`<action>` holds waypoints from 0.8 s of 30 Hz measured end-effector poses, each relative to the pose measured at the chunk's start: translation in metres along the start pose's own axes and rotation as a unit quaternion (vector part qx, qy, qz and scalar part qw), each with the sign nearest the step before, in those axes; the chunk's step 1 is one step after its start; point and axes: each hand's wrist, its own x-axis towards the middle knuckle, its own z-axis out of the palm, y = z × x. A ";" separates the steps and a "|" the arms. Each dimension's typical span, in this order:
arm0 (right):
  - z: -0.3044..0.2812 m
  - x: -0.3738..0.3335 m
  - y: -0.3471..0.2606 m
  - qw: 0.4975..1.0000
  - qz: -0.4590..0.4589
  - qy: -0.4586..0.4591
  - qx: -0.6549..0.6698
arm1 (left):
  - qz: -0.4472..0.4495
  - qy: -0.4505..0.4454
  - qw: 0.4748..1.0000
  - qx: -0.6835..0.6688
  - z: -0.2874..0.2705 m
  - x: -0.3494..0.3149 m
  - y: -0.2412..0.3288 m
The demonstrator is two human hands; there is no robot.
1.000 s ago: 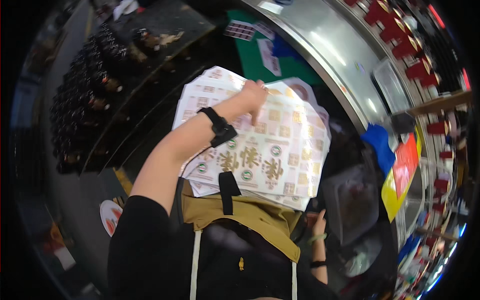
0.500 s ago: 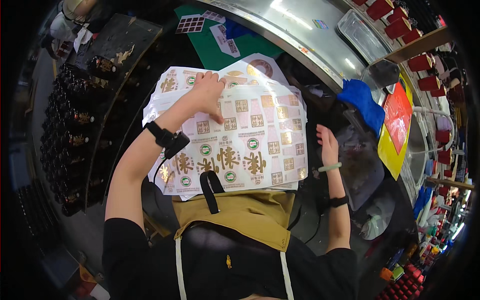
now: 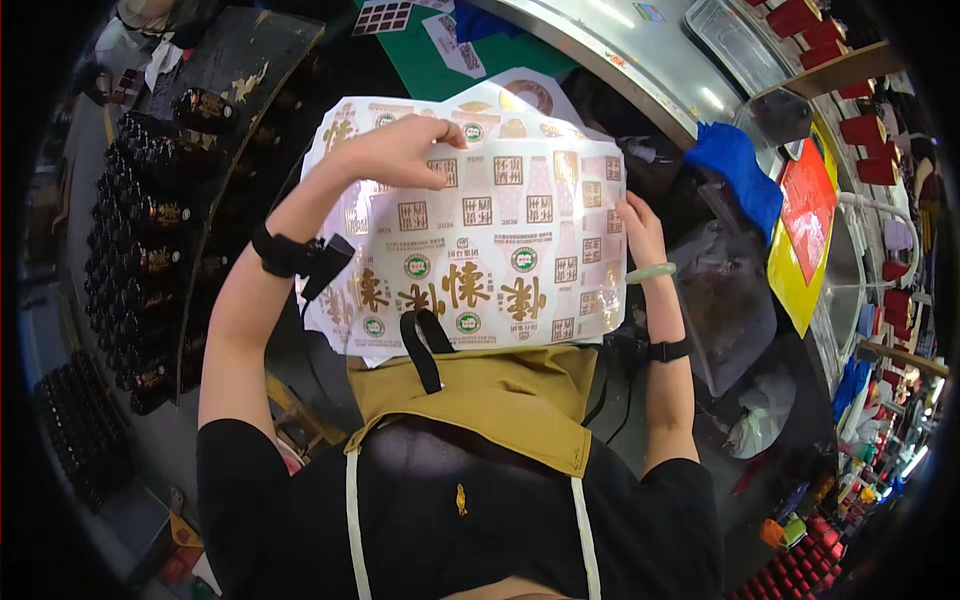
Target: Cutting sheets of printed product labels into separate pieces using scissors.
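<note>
Printed sheets (image 3: 500, 240) are lying in a stack beneath the fingers of the left hand (image 3: 395, 150) and beside those of the right hand (image 3: 645, 235); what is bearing them is being hidden. Far to the left of the fingers, a dark table (image 3: 265, 50) is being seen, its top worn in patches; beyond the left fingertips, a green mat (image 3: 410, 65) is being partly covered by printed cards (image 3: 453, 45); beyond the right ones, a metal counter (image 3: 665, 60) is being lit in bright streaks.

White and pale pink are being shown on the sheets, with gold squares, large gold characters and green emblems. By the left hand, their far side is being touched, thumb and index finger parted; by the right, the right edge is being met. Whether either is pinching paper cannot be told.

Left of the fingers, dark bottles (image 3: 150, 265) are being crowded together. Nearer than the fingers, the stack is being overlapped by a black wrist device (image 3: 326, 268) and a black strap (image 3: 425, 355). Right of them, a blue cloth (image 3: 735, 175) and a red sheet (image 3: 806, 190) are being displayed.
</note>
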 end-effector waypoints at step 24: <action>0.069 0.005 -0.130 0.872 -0.357 -0.178 -0.285 | 0.040 0.065 0.997 0.033 -0.002 -0.033 0.040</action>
